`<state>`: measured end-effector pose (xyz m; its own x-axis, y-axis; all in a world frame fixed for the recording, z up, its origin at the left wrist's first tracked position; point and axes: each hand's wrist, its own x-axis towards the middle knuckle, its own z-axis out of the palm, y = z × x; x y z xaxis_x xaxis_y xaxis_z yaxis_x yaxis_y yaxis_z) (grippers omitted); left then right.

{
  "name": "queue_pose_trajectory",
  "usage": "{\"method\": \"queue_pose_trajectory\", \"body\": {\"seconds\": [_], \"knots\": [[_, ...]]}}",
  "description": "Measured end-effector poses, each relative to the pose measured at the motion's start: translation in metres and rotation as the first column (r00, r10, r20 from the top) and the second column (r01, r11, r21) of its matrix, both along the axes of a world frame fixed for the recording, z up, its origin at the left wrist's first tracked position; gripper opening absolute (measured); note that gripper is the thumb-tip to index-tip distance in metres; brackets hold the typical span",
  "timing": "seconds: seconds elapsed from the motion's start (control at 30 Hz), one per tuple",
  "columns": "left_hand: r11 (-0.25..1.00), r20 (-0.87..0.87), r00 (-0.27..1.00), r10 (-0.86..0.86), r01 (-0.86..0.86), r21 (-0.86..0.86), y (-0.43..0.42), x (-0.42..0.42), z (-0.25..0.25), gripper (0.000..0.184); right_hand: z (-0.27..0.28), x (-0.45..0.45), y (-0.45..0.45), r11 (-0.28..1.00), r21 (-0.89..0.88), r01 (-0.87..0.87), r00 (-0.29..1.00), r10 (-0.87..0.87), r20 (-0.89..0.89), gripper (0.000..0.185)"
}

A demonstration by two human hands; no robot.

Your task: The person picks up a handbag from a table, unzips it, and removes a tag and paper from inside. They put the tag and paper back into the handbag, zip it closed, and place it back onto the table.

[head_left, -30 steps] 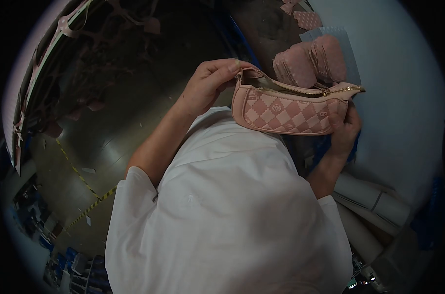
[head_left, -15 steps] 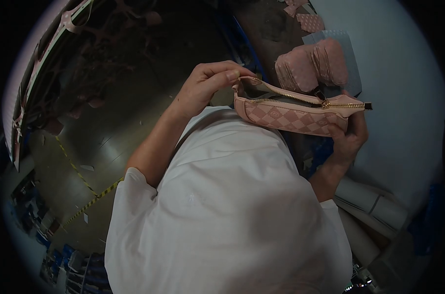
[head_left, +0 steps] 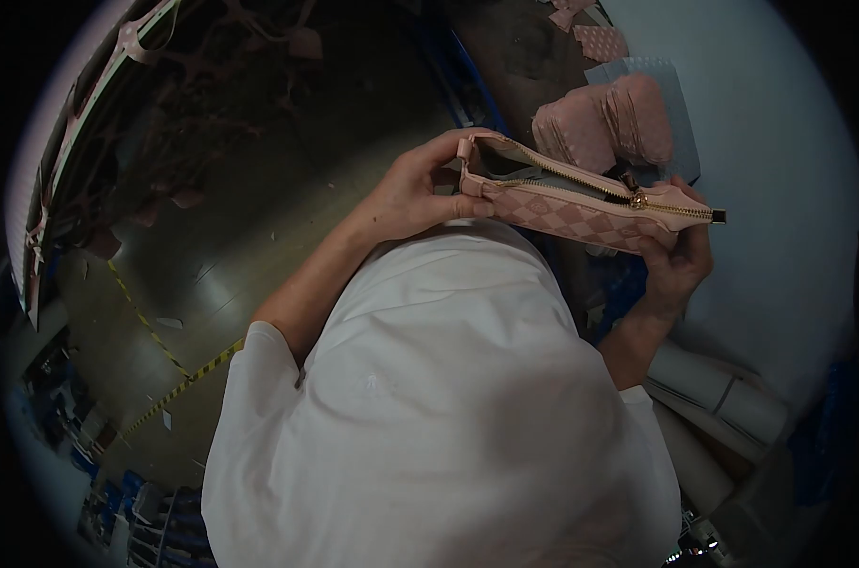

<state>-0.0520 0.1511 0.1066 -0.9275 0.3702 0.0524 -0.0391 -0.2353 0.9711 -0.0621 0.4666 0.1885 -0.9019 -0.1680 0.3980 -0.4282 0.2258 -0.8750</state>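
Several pink, web-like strips of sheet material (head_left: pixel 131 43) hang at the far left, over a dull brownish floor (head_left: pixel 221 284) marked with yellow-and-black striped tape (head_left: pixel 178 386). Next comes the left hand (head_left: pixel 415 194), grasping the near-left end of a long, narrow, pink bag with a checked diamond pattern (head_left: pixel 581 218); its thumb presses on the front side. The bag is held up in front of the white short-sleeved shirt (head_left: pixel 448 379), between the two hands, its top facing the camera.

As work goes, the bag looks largely assembled: its patterned side, edging and gold-toothed metal zip (head_left: pixel 680 210) are all in place. The zip is closed only along its right stretch, up to the gold slider (head_left: pixel 639 201); left of that, the teeth stand apart. Through this gap a greyish lining (head_left: pixel 514 166) shows; whether anything lies deeper inside, I cannot tell.

Behind the bag, two stacks of pink, rounded patterned pieces (head_left: pixel 576 128) sit side by side on a blue-grey translucent sheet (head_left: pixel 685 142), on the pale, smooth tabletop (head_left: pixel 770 189). The right hand (head_left: pixel 675 275) grips the bag's right end, thumb on the near side and fingers behind. Lower right lie pale, thick rolls of material (head_left: pixel 723 383).
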Motion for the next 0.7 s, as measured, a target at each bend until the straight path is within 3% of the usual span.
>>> {"method": "queue_pose_trajectory", "body": {"seconds": [0.3,0.47,0.57,0.7], "knots": [[0.999,0.082,0.996,-0.043,0.041,0.026,0.0,0.001,-0.004,0.068,-0.005,0.004,0.002,0.999,0.038,0.019,1.0,-0.02,0.012,0.076],[0.99,-0.19,0.974,0.121,-0.133,-0.053,0.003,-0.001,-0.004,0.064,-0.001,-0.001,-0.001,0.993,0.116,-0.02,0.998,0.027,-0.054,0.077],[0.965,-0.351,0.907,0.232,-0.261,-0.036,0.004,-0.005,-0.007,0.061,-0.005,-0.003,-0.005,0.98,0.19,0.053,0.994,-0.034,-0.104,0.077],[0.915,-0.517,0.803,0.295,-0.394,-0.089,0.006,-0.007,-0.008,0.057,-0.008,-0.002,-0.011,0.996,0.088,0.027,0.995,-0.018,-0.096,0.08]]}}
